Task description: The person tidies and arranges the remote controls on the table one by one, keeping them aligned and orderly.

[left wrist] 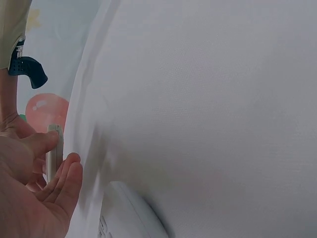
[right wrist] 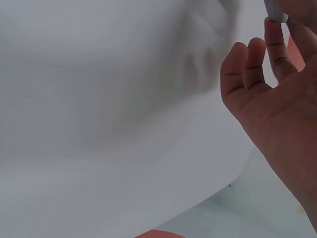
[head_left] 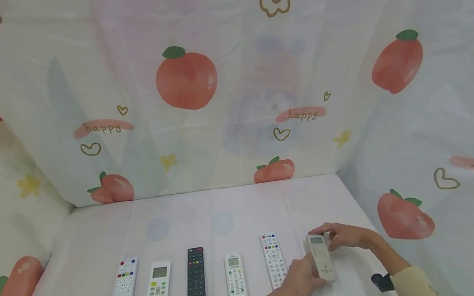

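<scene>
A small off-white remote control [head_left: 321, 259] with a grey display is held between both hands at the right of the row. My left hand [head_left: 300, 276] grips its lower left side, with the thumb across the bottom end. At the top end and right edge, my right hand [head_left: 343, 234] pinches it with curled fingers. Seen edge-on in the left wrist view, the remote control [left wrist: 54, 153] sits between thumb and fingers. Only a corner of the remote control [right wrist: 275, 12] shows in the right wrist view, at the right hand's fingertips.
Left of the hands lie a white remote [head_left: 272, 255] partly behind the left hand, a small white remote [head_left: 236, 283], a black remote [head_left: 195, 282], a white remote with display [head_left: 158, 291] and a long white remote [head_left: 122, 295]. Fruit-patterned cloth walls [head_left: 227, 134] enclose the white table [head_left: 192, 220].
</scene>
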`<state>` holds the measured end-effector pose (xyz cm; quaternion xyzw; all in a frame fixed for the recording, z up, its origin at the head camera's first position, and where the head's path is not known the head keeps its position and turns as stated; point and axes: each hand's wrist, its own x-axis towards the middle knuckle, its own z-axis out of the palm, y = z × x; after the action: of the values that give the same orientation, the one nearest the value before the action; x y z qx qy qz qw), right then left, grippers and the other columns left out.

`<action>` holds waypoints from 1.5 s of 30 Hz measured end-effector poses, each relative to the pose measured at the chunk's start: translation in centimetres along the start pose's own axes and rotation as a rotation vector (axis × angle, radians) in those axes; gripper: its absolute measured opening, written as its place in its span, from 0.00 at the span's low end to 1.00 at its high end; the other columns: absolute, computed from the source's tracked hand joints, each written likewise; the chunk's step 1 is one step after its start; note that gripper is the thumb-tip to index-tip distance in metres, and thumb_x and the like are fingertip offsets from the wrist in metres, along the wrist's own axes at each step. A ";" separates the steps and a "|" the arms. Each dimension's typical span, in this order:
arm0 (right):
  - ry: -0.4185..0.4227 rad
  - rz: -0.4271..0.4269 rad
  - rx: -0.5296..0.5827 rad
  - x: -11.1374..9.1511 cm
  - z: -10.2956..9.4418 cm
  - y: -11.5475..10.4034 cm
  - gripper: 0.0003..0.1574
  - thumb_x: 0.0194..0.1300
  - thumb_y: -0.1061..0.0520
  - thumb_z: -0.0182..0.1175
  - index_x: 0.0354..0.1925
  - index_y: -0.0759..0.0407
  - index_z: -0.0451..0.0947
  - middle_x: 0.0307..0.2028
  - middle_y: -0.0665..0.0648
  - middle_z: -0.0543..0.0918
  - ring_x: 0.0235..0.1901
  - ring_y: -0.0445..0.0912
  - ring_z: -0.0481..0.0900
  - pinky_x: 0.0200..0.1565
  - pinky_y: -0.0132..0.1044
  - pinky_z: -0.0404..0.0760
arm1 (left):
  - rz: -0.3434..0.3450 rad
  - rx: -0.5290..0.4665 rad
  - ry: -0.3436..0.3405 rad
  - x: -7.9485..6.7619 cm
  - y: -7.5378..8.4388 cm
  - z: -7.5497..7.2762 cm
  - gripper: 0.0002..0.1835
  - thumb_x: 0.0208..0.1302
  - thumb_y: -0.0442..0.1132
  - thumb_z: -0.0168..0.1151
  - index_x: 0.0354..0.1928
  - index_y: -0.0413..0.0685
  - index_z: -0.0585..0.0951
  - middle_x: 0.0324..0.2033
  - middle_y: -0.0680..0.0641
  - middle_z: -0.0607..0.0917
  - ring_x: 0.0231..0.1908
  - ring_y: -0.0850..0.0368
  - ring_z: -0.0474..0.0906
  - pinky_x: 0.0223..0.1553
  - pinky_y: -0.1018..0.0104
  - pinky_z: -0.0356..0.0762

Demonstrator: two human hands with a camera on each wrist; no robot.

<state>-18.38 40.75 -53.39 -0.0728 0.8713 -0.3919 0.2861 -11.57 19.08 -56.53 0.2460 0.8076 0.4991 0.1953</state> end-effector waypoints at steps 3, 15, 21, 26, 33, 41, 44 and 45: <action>0.011 0.013 -0.011 0.0 0.5 0.0 0.36 0.48 0.63 0.65 0.57 0.44 0.75 0.55 0.54 0.71 0.48 0.54 0.65 0.43 0.52 0.69 | -0.011 -0.001 -0.007 -0.2 -0.1 0.2 0.30 0.51 0.38 0.68 0.58 0.49 0.69 0.27 0.58 0.82 0.22 0.71 0.74 0.23 0.76 0.72; 0.041 -0.001 -0.067 0.8 1.7 0.7 0.37 0.42 0.64 0.67 0.55 0.47 0.76 0.57 0.59 0.70 0.54 0.56 0.63 0.53 0.62 0.60 | 0.007 0.060 -0.009 -0.3 -0.6 0.8 0.33 0.52 0.39 0.68 0.60 0.44 0.67 0.32 0.56 0.83 0.22 0.72 0.73 0.22 0.77 0.72; 0.054 -0.015 -0.071 0.9 2.0 1.0 0.38 0.42 0.66 0.67 0.55 0.48 0.76 0.58 0.60 0.70 0.55 0.58 0.63 0.53 0.62 0.60 | -0.047 0.081 -0.003 -0.2 -0.6 1.2 0.32 0.51 0.40 0.68 0.59 0.43 0.68 0.26 0.58 0.80 0.19 0.71 0.72 0.19 0.76 0.71; 0.057 -0.031 -0.071 1.0 2.1 1.2 0.38 0.43 0.66 0.66 0.55 0.48 0.76 0.58 0.59 0.70 0.54 0.56 0.64 0.52 0.59 0.62 | -0.080 0.108 0.015 -0.1 -0.6 1.5 0.32 0.51 0.41 0.69 0.58 0.42 0.69 0.23 0.58 0.78 0.17 0.69 0.71 0.18 0.75 0.69; 0.056 -0.049 -0.044 1.1 2.1 1.4 0.38 0.43 0.68 0.66 0.56 0.50 0.75 0.59 0.60 0.70 0.57 0.59 0.62 0.55 0.63 0.58 | -0.112 0.131 0.020 0.3 -0.8 1.8 0.32 0.50 0.42 0.69 0.57 0.42 0.70 0.24 0.57 0.78 0.18 0.68 0.70 0.19 0.74 0.70; 0.054 -0.108 -0.064 0.9 2.1 1.5 0.38 0.45 0.65 0.65 0.58 0.56 0.72 0.58 0.62 0.70 0.58 0.62 0.61 0.55 0.62 0.58 | -0.124 0.188 0.055 0.4 -0.8 2.0 0.29 0.48 0.43 0.71 0.53 0.44 0.72 0.24 0.55 0.78 0.18 0.67 0.69 0.19 0.73 0.69; 0.068 -0.105 -0.082 0.8 2.2 1.8 0.38 0.46 0.63 0.66 0.58 0.55 0.72 0.57 0.60 0.71 0.53 0.56 0.66 0.53 0.56 0.64 | -0.123 0.180 0.044 0.5 -0.9 2.1 0.30 0.48 0.43 0.71 0.53 0.44 0.72 0.25 0.55 0.80 0.18 0.68 0.70 0.18 0.74 0.69; 0.074 -0.108 -0.091 0.7 2.2 1.9 0.38 0.46 0.62 0.66 0.58 0.54 0.72 0.57 0.59 0.72 0.51 0.53 0.67 0.51 0.53 0.66 | -0.126 0.180 0.040 0.5 -0.9 2.2 0.30 0.48 0.43 0.71 0.53 0.44 0.72 0.25 0.55 0.80 0.18 0.68 0.70 0.18 0.74 0.69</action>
<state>-17.58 40.39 -56.25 -0.1181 0.8930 -0.3690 0.2288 -10.94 20.62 -58.32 0.2014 0.8668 0.4160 0.1871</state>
